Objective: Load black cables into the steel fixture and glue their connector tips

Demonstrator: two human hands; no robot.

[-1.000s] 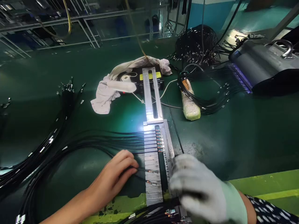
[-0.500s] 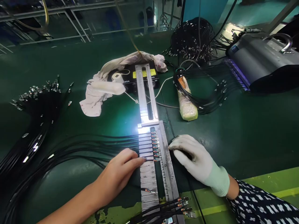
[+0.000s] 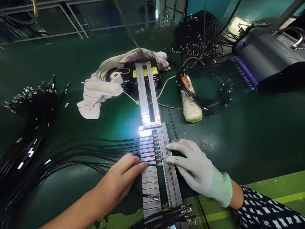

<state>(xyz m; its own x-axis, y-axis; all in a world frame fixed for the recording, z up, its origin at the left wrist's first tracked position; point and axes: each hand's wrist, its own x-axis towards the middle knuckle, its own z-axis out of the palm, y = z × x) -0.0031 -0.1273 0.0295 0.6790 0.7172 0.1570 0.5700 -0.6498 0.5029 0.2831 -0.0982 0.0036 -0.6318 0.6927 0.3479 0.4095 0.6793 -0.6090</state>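
Observation:
My bare left hand [image 3: 126, 173] is closed, thumb and finger pinching a black cable [image 3: 151, 164] on the slotted metal fixture [image 3: 150, 184]. Above it, several black cables [image 3: 124, 147] lie side by side in the slots, their metal terminals [image 3: 158, 152] lined up along the fixture's right rail [image 3: 169, 170]. My right hand [image 3: 195, 168], in a white glove, has its fingers apart, with the tips at that rail. It holds nothing that I can see. Below my left hand, a single terminal [image 3: 152, 197] lies across the slots. More terminated cables [image 3: 188, 213] cross the fixture's near end.
Behind the fixture are a black box [image 3: 130, 84] with a yellow label, a cloth [image 3: 89, 106] and a wrapped bar [image 3: 192, 109]. Cable bundles [image 3: 30, 105] lie on the left; a black cable heap [image 3: 196, 35] sits at the back. A grey machine [image 3: 269, 60] with violet light stands right.
My right hand has moved slightly left onto the rail, and its fingers have spread. My left hand keeps its pinch on the cable. The view has shifted a little.

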